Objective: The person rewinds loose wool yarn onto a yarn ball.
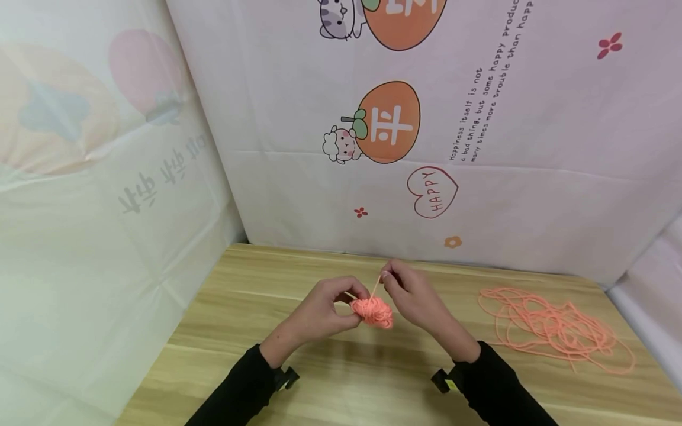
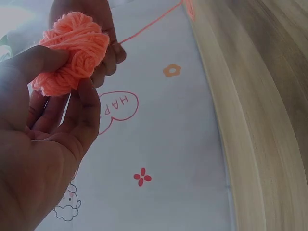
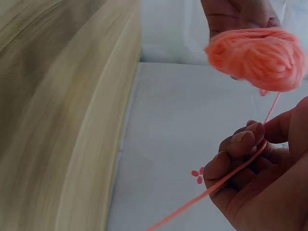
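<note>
A small ball of coral-orange yarn [image 1: 372, 312] is held up over the table, pinched at its left end between the thumb and fingers of my left hand [image 1: 323, 309]. My right hand [image 1: 415, 294], just beyond and to the right of the ball, pinches a single strand of yarn [image 1: 376, 286] that runs taut from the ball. In the right wrist view the strand [image 3: 211, 189] passes between thumb and curled fingers and trails out below the hand. Wound layers of the ball [image 2: 79, 48] show clearly in the left wrist view, with my left thumb pressed on it.
A loose tangle of the same yarn [image 1: 554, 326] lies spread on the right side of the wooden table [image 1: 256, 278]. Behind the table stands a white printed cloth [image 1: 298, 201], and another cloth [image 1: 106, 266] hangs at the left. Both forearms wear dark sleeves with wrist-mounted devices.
</note>
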Demonstrator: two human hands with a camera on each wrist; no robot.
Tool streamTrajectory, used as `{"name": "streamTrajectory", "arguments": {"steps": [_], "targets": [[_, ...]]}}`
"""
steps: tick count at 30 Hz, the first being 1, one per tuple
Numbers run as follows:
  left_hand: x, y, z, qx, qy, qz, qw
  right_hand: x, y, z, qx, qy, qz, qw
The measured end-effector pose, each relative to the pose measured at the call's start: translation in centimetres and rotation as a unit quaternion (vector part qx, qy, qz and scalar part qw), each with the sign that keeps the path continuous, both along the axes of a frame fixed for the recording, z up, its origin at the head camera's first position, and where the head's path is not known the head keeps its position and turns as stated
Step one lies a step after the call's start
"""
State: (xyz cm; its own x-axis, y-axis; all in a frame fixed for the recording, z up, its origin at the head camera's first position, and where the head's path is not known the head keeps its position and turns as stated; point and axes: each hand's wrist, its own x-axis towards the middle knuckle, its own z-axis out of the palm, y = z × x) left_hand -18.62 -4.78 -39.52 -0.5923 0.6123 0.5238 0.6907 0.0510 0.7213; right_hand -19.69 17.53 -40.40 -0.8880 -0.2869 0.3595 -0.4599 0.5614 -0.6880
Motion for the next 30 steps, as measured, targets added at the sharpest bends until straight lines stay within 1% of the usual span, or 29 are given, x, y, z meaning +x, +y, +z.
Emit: {"name": "streamTrajectory", "arguments": {"steps": [5,9,12,17,23,30], "targets": [[0.0,0.0,0.0,0.017,0.005,0.004,0.9998,-0.3,-0.3,-1.1,-0.005,-0.023,0.007,0.9997],[0.1,0.1,0.2,0.028,0.006,0.002,0.9996,-0.5,-0.4,-2.1,-0.016,-0.057,0.015,0.9981],[0.2,0.1,0.3,0.036,0.010,0.001,0.9993,-0.6,-0.4,-2.7,-0.025,-0.073,0.020,0.9968],[0.3,0.1,0.4,0.049,0.015,0.005,0.9987,-0.5,-0.4,-3.3,-0.029,-0.068,0.029,0.9968],[0.1,0.1,0.4,0.071,0.015,0.011,0.9973,-0.1,-0.4,-4.2,-0.007,-0.070,0.043,0.9966],[-0.2,0.0,0.3,0.080,0.013,0.028,0.9963,0.6,-0.6,-4.7,0.008,-0.088,0.026,0.9957]]}}
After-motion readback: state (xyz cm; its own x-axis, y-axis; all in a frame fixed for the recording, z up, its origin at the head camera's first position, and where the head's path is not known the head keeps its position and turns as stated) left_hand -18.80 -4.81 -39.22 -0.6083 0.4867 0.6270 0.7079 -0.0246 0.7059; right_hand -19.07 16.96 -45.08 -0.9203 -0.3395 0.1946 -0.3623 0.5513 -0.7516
